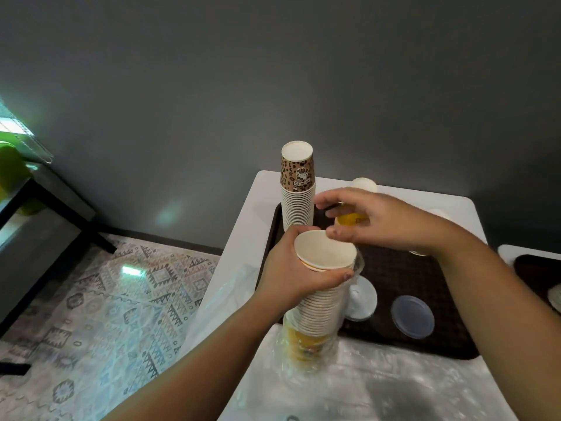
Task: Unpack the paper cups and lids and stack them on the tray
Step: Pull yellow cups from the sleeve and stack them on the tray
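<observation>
My left hand grips the top of a tall stack of white paper cups, open end up, still in its clear plastic sleeve at the tray's near left edge. My right hand hovers just above it with fingers loosely spread and the thumb at the top cup's rim. An upside-down stack of leopard-print cups stands on the dark brown tray. A yellow cup stack is partly hidden behind my right hand. A white lid and a clear lid lie on the tray.
The tray sits on a white table against a grey wall. Crumpled clear plastic wrap covers the table's near part. A second dark tray shows at the right edge. A patterned rug and a black table are at the left.
</observation>
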